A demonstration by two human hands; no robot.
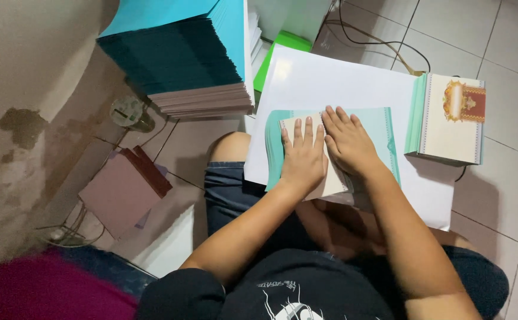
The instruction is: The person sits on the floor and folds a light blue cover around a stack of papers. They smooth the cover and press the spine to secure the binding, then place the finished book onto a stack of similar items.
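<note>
A person sits on the tiled floor with a large white sheet of board point(330, 83) resting across the lap. On it lies a teal-edged paper sheet point(377, 127), and on top of that a cream card with a scalloped border point(333, 181), folded or laid over the sheet's left half. The left hand point(302, 160) lies flat on the card with fingers spread and straight, palm down, gripping nothing. The right hand point(349, 144) presses flat just beside it, touching it, fingers stretched toward the far edge of the card, also holding nothing.

To the right, at the edge of the white board, stands a stack of finished cream cards with a red and gold emblem and mint-green edges point(448, 118). At the far left sits a tall stack of turquoise paper over pale pink sheets point(182, 53). Near left on the floor lies a dusty-pink folded card pile point(122, 189). Dark cables point(383, 41) run over the tiles at the far side.
</note>
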